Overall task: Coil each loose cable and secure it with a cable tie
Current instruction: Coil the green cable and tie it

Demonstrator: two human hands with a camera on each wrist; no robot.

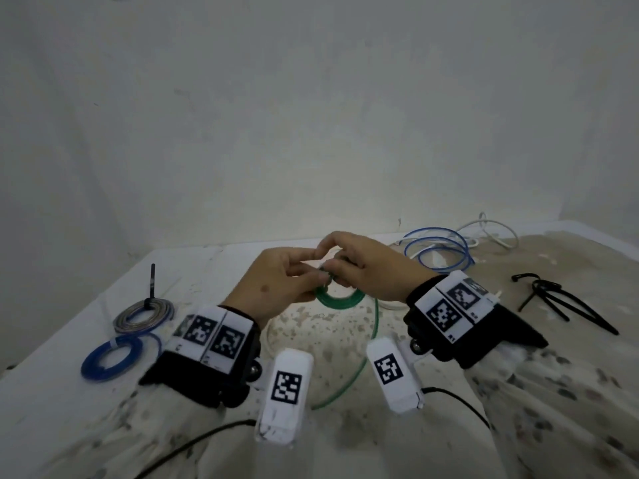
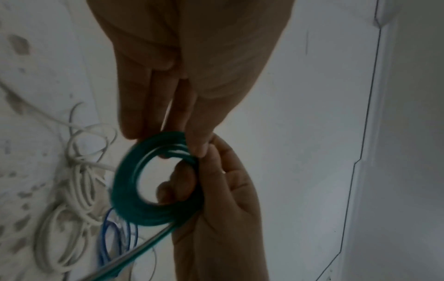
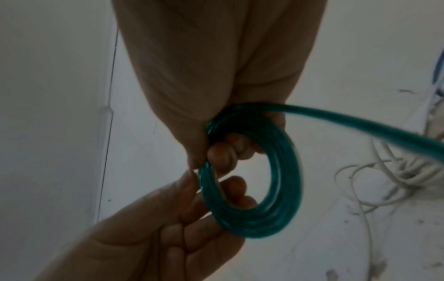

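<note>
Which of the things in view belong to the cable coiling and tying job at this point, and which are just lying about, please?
In hand now:
- green cable coil, held by the left hand and the right hand
- its loose green tail
- black cable ties, waiting

Lying about:
- tied grey coil
- tied blue coil
- loose blue cable
- loose white cable

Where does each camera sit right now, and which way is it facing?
Head: worn on the head, looks forward and down at the table; left hand, right hand and both wrist bands show.
Left wrist: looks along the left hand toward the right hand and wall.
Right wrist: looks along the right hand toward the left hand.
Shared: all show both hands holding the green cable coil.
</note>
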